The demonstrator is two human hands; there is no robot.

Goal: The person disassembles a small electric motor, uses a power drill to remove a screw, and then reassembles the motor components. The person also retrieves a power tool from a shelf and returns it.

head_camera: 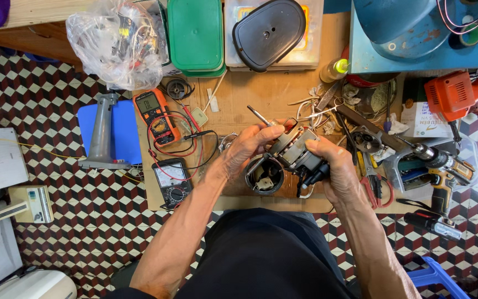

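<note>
Both hands grip the electric motor (293,148) above the surface (239,97). The left hand (245,148) closes on its 9 o'clock side, the right hand (336,169) on its 4 o'clock side. An orange multimeter (155,115) lies at 9 o'clock.

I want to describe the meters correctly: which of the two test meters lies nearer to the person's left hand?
The black dial meter, lying below the orange digital meter, is nearer the left hand; the orange one sits farther up the board.
</note>
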